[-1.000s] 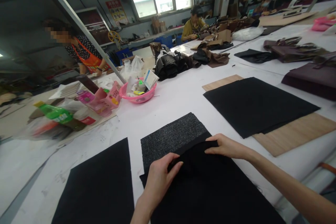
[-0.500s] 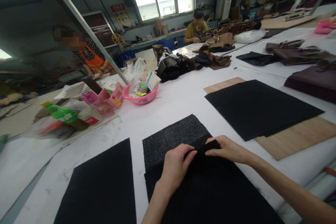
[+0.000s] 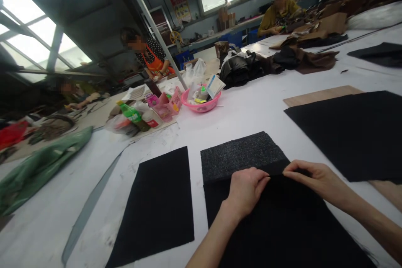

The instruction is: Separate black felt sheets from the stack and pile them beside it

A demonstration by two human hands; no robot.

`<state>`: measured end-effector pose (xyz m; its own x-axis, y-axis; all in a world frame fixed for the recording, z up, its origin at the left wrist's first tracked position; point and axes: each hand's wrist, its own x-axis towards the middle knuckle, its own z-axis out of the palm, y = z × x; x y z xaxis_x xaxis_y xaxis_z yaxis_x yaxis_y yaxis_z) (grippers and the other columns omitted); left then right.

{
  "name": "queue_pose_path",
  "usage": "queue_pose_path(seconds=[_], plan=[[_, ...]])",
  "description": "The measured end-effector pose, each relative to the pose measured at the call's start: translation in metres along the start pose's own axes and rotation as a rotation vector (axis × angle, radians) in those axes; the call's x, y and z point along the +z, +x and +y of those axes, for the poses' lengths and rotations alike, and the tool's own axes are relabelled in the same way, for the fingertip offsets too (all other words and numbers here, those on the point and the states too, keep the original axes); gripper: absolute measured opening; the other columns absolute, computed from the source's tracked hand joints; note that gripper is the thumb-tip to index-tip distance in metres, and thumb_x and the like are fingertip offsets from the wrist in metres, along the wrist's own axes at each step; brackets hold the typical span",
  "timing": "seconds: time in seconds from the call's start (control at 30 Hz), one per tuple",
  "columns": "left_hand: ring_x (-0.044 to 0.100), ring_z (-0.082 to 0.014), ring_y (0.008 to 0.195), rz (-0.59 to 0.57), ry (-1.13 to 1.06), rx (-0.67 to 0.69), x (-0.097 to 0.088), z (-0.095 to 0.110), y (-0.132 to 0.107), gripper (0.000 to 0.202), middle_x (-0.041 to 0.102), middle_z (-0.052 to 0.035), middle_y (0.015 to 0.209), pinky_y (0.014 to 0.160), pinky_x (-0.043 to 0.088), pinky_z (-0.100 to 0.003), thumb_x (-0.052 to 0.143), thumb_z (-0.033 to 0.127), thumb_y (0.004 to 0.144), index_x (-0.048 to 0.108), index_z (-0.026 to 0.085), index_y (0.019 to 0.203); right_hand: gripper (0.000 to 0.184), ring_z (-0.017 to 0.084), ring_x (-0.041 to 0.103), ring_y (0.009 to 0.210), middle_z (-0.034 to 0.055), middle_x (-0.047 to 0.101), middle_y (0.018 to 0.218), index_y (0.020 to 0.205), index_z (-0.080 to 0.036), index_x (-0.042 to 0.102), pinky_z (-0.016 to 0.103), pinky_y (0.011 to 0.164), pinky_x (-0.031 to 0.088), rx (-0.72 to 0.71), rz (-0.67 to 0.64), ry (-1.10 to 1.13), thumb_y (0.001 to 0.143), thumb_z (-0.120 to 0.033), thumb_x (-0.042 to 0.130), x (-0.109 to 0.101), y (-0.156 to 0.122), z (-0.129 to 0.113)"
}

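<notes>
A large black fabric sheet lies in front of me, its far edge lifted a little between my hands. My left hand pinches that edge near its middle, thumb against fingers. Closer to the right corner, my right hand grips the same edge between thumb and fingertips. Just beyond the edge shows a speckled dark grey piece, partly covered by the black fabric. Another black fabric piece lies flat to the left, apart from both hands.
Black fabric rests on a wooden board at the right. Farther back are a pink basin, a green bottle and heaped dark material. A slanted pole rises there. Co-workers sit around the white table.
My view has swung left, so the scene sits farther right. The raised flap of fabric at my right hand has come down, and that hand now pinches the edge lower.
</notes>
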<state>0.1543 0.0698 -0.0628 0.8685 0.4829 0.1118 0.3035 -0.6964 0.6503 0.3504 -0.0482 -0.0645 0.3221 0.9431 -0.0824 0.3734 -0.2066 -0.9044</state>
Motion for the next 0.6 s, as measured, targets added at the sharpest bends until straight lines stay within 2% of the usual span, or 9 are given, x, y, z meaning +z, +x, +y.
queue_pose_path(seconds=[0.1, 0.23, 0.43, 0.6], plan=[[0.067, -0.0192, 0.087, -0.001, 0.014, -0.015, -0.002, -0.003, -0.005, 0.024, 0.073, -0.0033, 0.096, 0.079, 0.052, -0.030, 0.049, 0.032, 0.096, 0.070, 0.024, 0.103, 0.041, 0.023, 0.061, 0.073, 0.0023, 0.068, 0.075, 0.079, -0.024, 0.070, 0.031, 0.069, 0.049, 0.023, 0.013, -0.013, 0.076, -0.064, 0.065, -0.001, -0.001, 0.004], [0.067, -0.0212, 0.086, -0.009, 0.042, -0.049, -0.015, -0.015, -0.021, 0.025, 0.072, -0.0049, 0.094, 0.078, 0.052, -0.032, 0.046, 0.028, 0.096, 0.071, 0.023, 0.100, 0.041, 0.025, 0.063, 0.079, 0.0029, 0.069, 0.080, 0.081, -0.025, 0.070, 0.032, 0.069, 0.049, 0.040, 0.041, -0.030, 0.076, -0.065, 0.064, -0.005, -0.002, 0.013], [0.066, -0.0218, 0.086, 0.015, 0.078, -0.155, -0.051, -0.043, -0.066, 0.030, 0.071, -0.0056, 0.093, 0.077, 0.052, -0.032, 0.039, 0.028, 0.098, 0.069, 0.022, 0.097, 0.039, 0.027, 0.062, 0.085, 0.0035, 0.070, 0.084, 0.081, -0.026, 0.071, 0.036, 0.078, 0.048, 0.001, 0.097, -0.040, 0.077, -0.064, 0.065, -0.008, -0.001, 0.018], [0.066, -0.0204, 0.081, 0.064, 0.077, -0.298, -0.083, -0.064, -0.106, 0.029, 0.071, -0.0044, 0.091, 0.074, 0.051, -0.029, 0.041, 0.033, 0.097, 0.068, 0.023, 0.095, 0.038, 0.025, 0.061, 0.082, 0.0031, 0.068, 0.082, 0.080, -0.024, 0.070, 0.031, 0.071, 0.048, 0.030, 0.120, 0.005, 0.077, -0.062, 0.066, -0.006, -0.002, 0.016]])
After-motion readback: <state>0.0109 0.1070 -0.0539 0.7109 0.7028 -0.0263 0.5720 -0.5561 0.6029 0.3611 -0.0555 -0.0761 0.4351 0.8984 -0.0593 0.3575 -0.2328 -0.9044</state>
